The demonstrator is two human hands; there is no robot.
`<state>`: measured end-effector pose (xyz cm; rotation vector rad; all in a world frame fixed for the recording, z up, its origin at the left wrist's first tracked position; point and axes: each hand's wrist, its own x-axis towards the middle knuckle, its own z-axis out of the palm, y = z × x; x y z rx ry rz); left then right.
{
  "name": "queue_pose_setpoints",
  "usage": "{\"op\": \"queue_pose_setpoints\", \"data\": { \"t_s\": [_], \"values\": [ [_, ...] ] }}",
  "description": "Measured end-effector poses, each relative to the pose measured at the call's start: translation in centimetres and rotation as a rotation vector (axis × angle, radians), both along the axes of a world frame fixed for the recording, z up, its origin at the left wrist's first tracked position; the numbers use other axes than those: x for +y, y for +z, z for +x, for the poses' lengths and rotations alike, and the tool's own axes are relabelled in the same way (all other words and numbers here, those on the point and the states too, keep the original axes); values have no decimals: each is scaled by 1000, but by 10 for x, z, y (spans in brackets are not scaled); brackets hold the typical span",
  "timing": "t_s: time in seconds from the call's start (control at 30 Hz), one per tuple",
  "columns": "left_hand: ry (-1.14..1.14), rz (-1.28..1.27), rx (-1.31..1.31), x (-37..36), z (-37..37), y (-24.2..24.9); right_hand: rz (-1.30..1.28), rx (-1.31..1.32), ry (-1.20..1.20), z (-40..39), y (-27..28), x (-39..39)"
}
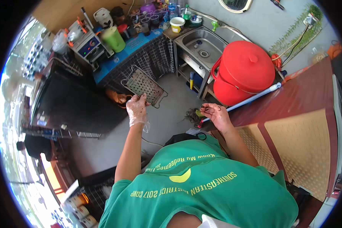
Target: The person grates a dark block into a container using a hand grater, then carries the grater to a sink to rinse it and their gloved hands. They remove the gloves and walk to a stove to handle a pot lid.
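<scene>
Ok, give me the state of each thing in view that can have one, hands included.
left hand: gloved, shut on the grater's lower edge.
grater: held up off the floor, tilted.
right hand: bare, fingers curled on a small dark scrap; whether the grip is shut is unclear.
red bucket: lid on.
sink: basin looks dry, no water running.

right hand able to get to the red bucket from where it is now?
Probably yes. The right hand, holding a dark scrubber, is near the red bucket; only a white-and-blue pole crosses the gap.
</scene>
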<state>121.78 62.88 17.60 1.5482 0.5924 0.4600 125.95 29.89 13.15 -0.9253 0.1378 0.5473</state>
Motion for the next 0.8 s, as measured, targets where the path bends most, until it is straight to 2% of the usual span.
{"op": "queue_pose_setpoints", "data": {
  "t_s": [0.3,0.37,0.43,0.5,0.53,0.57,0.63,0.8],
  "values": [
    [-218,48,104,62,161,-43,3,-48,-63,173,-32,55],
    [-288,213,266,71,204,-50,25,-49,-116,216,-33,60],
    [-353,288,278,76,249,-58,91,-83,-160,254,-33,62],
    [-476,653,422,72,291,-61,71,-77,-207,280,-22,62],
    [-538,784,323,67,310,-64,40,-104,-233,290,-17,62],
    [-566,777,324,61,331,-67,10,-132,-254,300,-13,61],
    [-829,1143,51,47,384,-72,-15,-114,-290,317,-13,55],
    [-1148,1224,152,-24,518,-96,-33,-55,-439,348,-40,39]
  ]
}}
